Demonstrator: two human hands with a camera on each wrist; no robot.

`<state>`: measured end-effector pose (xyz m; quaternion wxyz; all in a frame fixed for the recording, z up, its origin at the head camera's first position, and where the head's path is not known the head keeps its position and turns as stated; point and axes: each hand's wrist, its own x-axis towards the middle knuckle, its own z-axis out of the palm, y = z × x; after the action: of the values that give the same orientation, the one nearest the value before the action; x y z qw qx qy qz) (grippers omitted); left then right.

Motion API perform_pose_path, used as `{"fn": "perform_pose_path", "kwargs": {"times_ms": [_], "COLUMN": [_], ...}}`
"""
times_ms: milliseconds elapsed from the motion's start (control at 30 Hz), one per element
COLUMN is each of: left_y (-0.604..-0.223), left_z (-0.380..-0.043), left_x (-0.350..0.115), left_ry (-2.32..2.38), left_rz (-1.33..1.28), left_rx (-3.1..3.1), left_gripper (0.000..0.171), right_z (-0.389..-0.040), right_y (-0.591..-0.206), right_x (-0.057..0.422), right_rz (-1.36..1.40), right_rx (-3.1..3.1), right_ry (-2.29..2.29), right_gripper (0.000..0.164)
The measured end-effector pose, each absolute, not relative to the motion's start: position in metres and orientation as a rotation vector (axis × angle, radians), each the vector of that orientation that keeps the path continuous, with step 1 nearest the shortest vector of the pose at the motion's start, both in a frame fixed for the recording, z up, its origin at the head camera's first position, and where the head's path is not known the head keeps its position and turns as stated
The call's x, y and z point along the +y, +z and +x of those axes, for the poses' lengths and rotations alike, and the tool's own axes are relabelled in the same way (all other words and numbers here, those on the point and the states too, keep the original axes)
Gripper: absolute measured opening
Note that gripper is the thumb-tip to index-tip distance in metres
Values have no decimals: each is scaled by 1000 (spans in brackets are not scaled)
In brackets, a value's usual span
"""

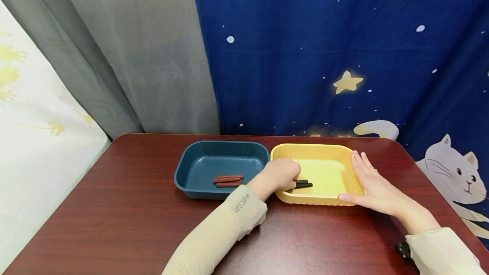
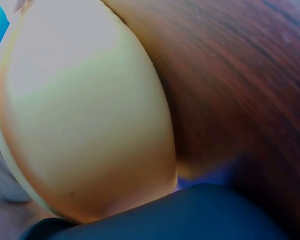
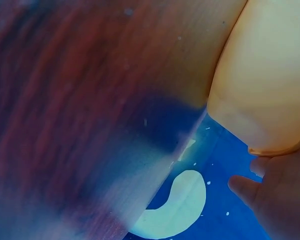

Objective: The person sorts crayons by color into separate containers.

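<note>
A yellow bin (image 1: 321, 198) stands on the table, beside a dark teal bin (image 1: 225, 143). My left hand (image 1: 280, 174) reaches over the yellow bin's left wall, fingers curled round the ends of some short black sticks (image 1: 304, 184); its fingertips are hidden. Several reddish-brown sticks (image 1: 228, 178) lie in the teal bin, near its front right. My right hand (image 1: 376, 188) rests on the yellow bin's right end with its fingers straight, the thumb at the front rim. In the right wrist view, fingers (image 3: 245, 189) show beside the yellow wall.
Under both bins is a reddish-brown wooden table (image 1: 126, 224). Behind its back edge hang a grey curtain (image 1: 153, 54) and a blue star-print curtain (image 1: 286, 54). The left wrist view is mostly filled by the yellow bin's outer wall (image 2: 90, 125).
</note>
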<state>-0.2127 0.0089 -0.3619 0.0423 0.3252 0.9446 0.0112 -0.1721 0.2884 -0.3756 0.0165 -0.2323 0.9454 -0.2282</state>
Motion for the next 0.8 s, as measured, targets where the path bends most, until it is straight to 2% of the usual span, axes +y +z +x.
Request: {"fn": "perform_pose_path", "kwargs": {"times_ms": [267,433,633,700,800], "left_y": [-360,-344,-324,-323,-323], "left_z": [-208,-194,-176,-172,-169], "left_x": [8,0,-22,-35,-63], "left_ry": [-38,-32,-27,45,198], "left_rz": [963,1074,1207,1227,1233], "left_rx": [2926,2965,3025,3026,3052], "left_gripper": [29,28,14,19,41], "right_z": [-173,-173,-176,-176,-174], "right_y": [-377,-376,-374,-374,-372], "right_x": [288,289,287,287,290], "right_rz": [-708,-706,-659,-656,-657], "right_rx": [2935,2946,2967,2965,2968], "right_ry": [-703,-677,-613,-619,-628], "right_gripper": [117,117,116,113,108]}}
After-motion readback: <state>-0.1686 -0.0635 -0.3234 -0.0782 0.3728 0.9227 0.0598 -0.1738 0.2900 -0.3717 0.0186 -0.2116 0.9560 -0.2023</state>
